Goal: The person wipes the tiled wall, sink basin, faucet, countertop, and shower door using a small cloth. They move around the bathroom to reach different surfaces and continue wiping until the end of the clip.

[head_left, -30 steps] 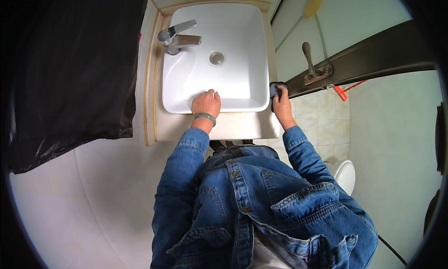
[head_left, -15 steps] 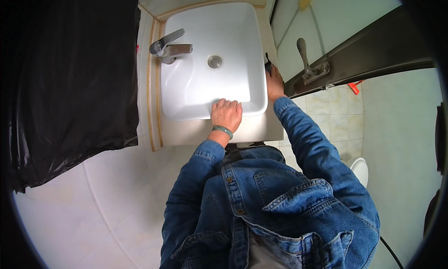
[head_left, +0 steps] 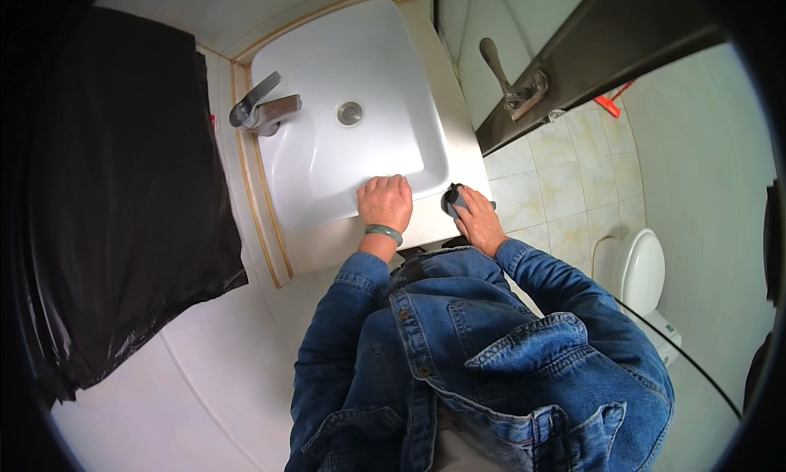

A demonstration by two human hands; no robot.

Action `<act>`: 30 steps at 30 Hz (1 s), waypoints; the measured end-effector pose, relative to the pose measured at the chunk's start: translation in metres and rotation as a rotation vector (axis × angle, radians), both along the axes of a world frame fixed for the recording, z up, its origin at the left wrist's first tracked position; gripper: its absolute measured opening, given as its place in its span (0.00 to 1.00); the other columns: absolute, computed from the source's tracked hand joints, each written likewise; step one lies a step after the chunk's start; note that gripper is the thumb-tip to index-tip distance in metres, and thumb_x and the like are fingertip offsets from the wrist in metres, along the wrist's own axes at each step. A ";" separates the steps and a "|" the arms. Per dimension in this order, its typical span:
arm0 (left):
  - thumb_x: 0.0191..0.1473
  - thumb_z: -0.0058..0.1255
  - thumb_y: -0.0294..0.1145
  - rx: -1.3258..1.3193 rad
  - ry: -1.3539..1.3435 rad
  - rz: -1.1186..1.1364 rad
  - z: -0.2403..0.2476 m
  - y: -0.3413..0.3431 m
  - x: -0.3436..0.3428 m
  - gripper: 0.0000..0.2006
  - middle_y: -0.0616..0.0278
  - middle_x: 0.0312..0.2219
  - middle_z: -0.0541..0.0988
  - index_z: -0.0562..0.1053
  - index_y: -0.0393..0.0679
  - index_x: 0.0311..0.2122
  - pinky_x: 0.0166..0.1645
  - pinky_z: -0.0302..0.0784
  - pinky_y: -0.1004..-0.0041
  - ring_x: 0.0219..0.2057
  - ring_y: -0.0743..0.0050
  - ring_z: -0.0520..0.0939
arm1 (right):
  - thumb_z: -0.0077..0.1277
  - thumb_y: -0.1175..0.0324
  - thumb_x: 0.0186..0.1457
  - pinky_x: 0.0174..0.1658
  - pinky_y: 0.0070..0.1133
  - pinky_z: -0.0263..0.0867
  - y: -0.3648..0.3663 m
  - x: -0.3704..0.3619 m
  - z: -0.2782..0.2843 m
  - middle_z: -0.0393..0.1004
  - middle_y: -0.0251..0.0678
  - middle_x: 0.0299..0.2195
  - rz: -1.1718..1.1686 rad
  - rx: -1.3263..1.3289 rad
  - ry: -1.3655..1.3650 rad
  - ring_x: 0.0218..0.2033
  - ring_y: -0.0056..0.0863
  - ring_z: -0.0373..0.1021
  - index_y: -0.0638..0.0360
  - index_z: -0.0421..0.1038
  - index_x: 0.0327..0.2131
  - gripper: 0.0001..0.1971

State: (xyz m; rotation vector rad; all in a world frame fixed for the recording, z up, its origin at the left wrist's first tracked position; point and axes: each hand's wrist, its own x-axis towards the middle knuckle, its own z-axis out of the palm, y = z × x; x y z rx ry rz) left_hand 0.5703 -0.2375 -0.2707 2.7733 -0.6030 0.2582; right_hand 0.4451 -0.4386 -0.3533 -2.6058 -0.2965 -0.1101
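Right hand [head_left: 480, 220]: is gripping a dark grey object [head_left: 452, 202], the fingers bending over it.
Dark grey object: is sitting at the front right corner of the worktop [head_left: 427, 216], just beside the sink [head_left: 386, 72]; the hand is covering much of it, so its exact kind is not showing.
Left hand [head_left: 385, 203]: is resting on the sink's front rim, knuckles up; whether it is gripping the rim, I cannot tell.
Support: the left hand is probably serving best as a steady brace, bearing weight lightly while the right is working.
Pressure: handling the object well is likely calling for an even palm, with its underside lying flat; that contact is not showing.
Worktop edge: is ending right by the object, so pushing too far outward is risking a slip off the side.
Sink corner: is curving near the object; following that curve closely is probably needing fingertip control.
Door frame [head_left: 610, 53]: is standing beyond the right hand, so reaching that way is calling for care with the knuckles.
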 end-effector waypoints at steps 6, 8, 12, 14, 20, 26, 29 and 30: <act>0.57 0.45 0.39 -0.041 0.041 -0.013 0.001 0.003 -0.001 0.14 0.59 0.41 0.78 0.76 0.44 0.43 0.54 0.62 0.59 0.47 0.60 0.74 | 0.54 0.68 0.49 0.61 0.39 0.53 -0.004 0.019 -0.007 0.61 0.51 0.57 -0.234 -0.018 -0.091 0.59 0.49 0.57 0.61 0.70 0.45 0.18; 0.57 0.45 0.38 -0.088 0.084 -0.056 0.004 0.007 -0.004 0.16 0.58 0.45 0.76 0.73 0.43 0.47 0.58 0.59 0.57 0.50 0.59 0.72 | 0.54 0.68 0.49 0.60 0.39 0.53 -0.002 0.033 -0.011 0.61 0.52 0.56 -0.470 0.033 -0.116 0.58 0.49 0.57 0.61 0.70 0.46 0.18; 0.58 0.45 0.36 -0.106 0.099 -0.153 0.010 0.023 -0.014 0.15 0.57 0.47 0.75 0.72 0.43 0.48 0.59 0.58 0.58 0.51 0.57 0.72 | 0.55 0.68 0.49 0.61 0.39 0.52 0.018 0.019 -0.008 0.61 0.51 0.56 -0.448 -0.051 -0.128 0.59 0.49 0.57 0.61 0.70 0.46 0.19; 0.57 0.46 0.36 -0.070 0.132 -0.179 0.010 0.034 -0.019 0.16 0.58 0.48 0.74 0.72 0.43 0.49 0.61 0.55 0.56 0.52 0.59 0.70 | 0.56 0.68 0.48 0.61 0.39 0.52 0.029 -0.001 -0.002 0.61 0.51 0.57 -0.283 -0.015 -0.088 0.59 0.48 0.57 0.61 0.70 0.45 0.19; 0.58 0.45 0.37 -0.103 0.110 -0.205 0.006 0.056 -0.026 0.17 0.58 0.52 0.73 0.72 0.44 0.50 0.63 0.52 0.55 0.57 0.59 0.67 | 0.57 0.65 0.46 0.63 0.40 0.50 0.091 -0.012 0.003 0.59 0.50 0.57 0.111 0.046 -0.032 0.61 0.46 0.53 0.62 0.70 0.44 0.20; 0.59 0.41 0.35 -0.227 0.156 -0.212 0.006 0.074 -0.033 0.18 0.55 0.55 0.70 0.70 0.43 0.53 0.64 0.51 0.56 0.61 0.56 0.62 | 0.54 0.65 0.48 0.62 0.38 0.51 0.161 0.035 -0.003 0.65 0.48 0.52 0.317 0.173 -0.057 0.57 0.46 0.58 0.61 0.69 0.48 0.21; 0.57 0.41 0.31 -0.337 0.080 -0.146 0.006 0.102 -0.047 0.20 0.50 0.60 0.62 0.68 0.41 0.55 0.65 0.49 0.55 0.63 0.51 0.58 | 0.48 0.65 0.53 0.62 0.36 0.51 0.197 0.057 0.004 0.65 0.47 0.54 0.323 0.430 0.401 0.57 0.45 0.59 0.62 0.66 0.51 0.22; 0.56 0.41 0.31 -0.355 0.072 -0.082 0.005 0.114 -0.050 0.21 0.49 0.60 0.61 0.68 0.41 0.55 0.65 0.48 0.54 0.64 0.50 0.57 | 0.47 0.64 0.53 0.62 0.36 0.51 0.212 0.065 0.004 0.64 0.48 0.54 0.355 0.344 0.351 0.57 0.45 0.58 0.62 0.66 0.51 0.22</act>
